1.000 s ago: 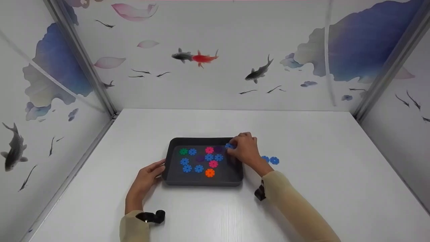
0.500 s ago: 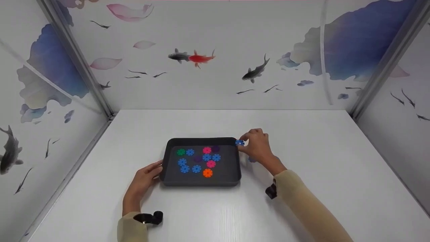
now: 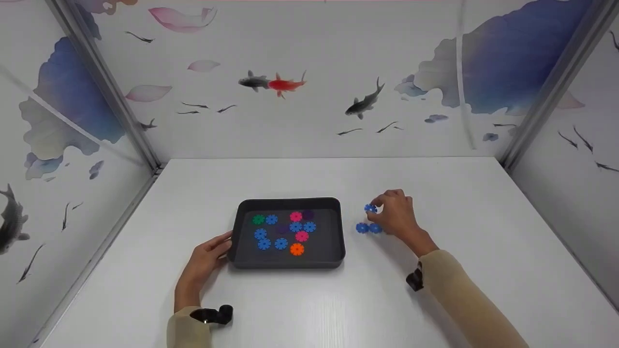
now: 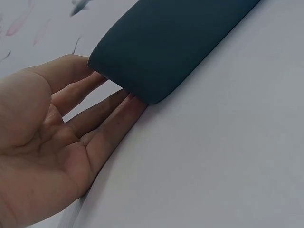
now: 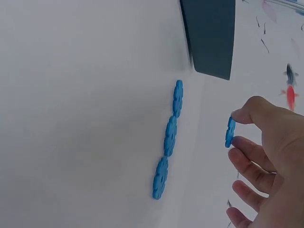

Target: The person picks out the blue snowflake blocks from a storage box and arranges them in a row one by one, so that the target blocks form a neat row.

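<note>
A dark grey tray (image 3: pixel 287 263) sits on the white table with several flower-shaped plastic discs (image 3: pixel 297 249) in blue, pink, orange, green and purple lying in it. My left hand (image 3: pixel 205 258) touches the tray's left side; in the left wrist view its extended fingers (image 4: pixel 111 128) meet the tray's corner. Right of the tray, my right hand (image 3: pixel 397 212) pinches a blue notched disc (image 5: pixel 230 132) between thumb and fingertips, held above the table. Below it, three blue discs (image 5: pixel 170 136) form a row on the table in the right wrist view; the head view shows only two of them, beside my hand.
Printed panels (image 3: pixel 309 121) with fish and petals wall the table (image 3: pixel 309 309) at the back and both sides. Metal posts (image 3: pixel 546 92) stand at the back corners. A black strap device (image 3: pixel 213 315) is on each wrist.
My right hand has carried the pinched blue disc from the tray's far right corner out to the right, over the table. The left hand stays at the tray; the view has shifted slightly.
</note>
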Demonstrator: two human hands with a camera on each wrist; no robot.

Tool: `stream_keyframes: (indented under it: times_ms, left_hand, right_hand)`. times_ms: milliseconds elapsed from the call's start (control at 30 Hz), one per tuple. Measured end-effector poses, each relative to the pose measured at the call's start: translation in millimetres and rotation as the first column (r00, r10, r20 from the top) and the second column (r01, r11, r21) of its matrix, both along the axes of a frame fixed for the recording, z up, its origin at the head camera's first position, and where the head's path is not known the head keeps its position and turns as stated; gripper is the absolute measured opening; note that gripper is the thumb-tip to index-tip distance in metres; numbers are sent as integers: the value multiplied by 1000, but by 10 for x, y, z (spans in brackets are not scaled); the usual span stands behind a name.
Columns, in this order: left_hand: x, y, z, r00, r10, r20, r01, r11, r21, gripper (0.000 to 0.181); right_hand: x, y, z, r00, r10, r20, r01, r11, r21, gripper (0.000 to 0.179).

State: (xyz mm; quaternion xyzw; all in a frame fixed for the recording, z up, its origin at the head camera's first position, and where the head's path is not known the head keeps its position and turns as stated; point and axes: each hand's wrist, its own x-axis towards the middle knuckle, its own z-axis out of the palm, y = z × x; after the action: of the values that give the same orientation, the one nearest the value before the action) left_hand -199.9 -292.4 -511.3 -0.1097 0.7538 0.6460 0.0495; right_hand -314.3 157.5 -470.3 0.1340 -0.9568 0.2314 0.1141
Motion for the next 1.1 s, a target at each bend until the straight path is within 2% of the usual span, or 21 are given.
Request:
stream_keyframes:
  times_ms: [133, 467, 767, 1100]
  left_hand:
    - [1, -10, -2, 1000, 7, -3, -7, 1000, -7, 49]
    - [-4, -21, -19, 1000, 9, -5, -9, 1000, -10, 48]
    - [0, 0, 22, 1000, 2, 2, -2, 1000, -17, 48]
    - [11, -7, 7, 1000, -10, 4, 10, 1000, 7, 49]
  right_hand:
    - [0, 151, -42, 1000, -19, 0, 19, 1000, -24, 31]
    - [18, 386, -88, 997, -28, 70, 31, 999, -43, 30]
    - [39, 571, -146, 993, -15, 119, 20, 999, -35, 29]
    - [68, 718, -204, 990, -7, 142, 4, 1000, 15, 30]
